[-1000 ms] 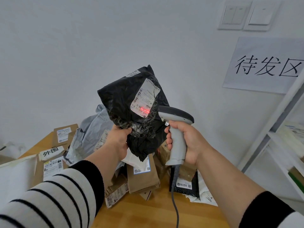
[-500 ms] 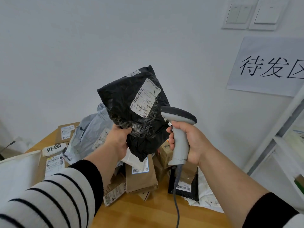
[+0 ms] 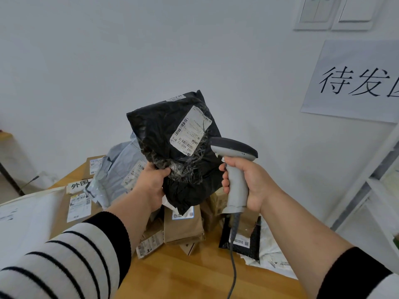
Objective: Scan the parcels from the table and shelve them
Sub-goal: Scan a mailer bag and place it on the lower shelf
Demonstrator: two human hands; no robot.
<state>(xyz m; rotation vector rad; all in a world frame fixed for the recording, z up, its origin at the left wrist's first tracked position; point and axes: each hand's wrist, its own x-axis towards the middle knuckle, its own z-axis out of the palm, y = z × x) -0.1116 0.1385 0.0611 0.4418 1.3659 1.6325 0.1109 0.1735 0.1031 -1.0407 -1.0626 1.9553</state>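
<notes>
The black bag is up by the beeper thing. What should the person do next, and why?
Probably carry the black bag right to the white shelf. The left hand grips it, the scanner in the right hand faces its label, and no red light shows there.

- Wooden bench (image 3: 194,275) carries a heap of parcels.
- Brown paper parcel (image 3: 182,228) at centre.
- Black mailer (image 3: 241,242) at 3 o'clock of it.
- Grey bag (image 3: 119,169) at 10 o'clock.
- Flat carton (image 3: 64,210) at 9 o'clock.
</notes>
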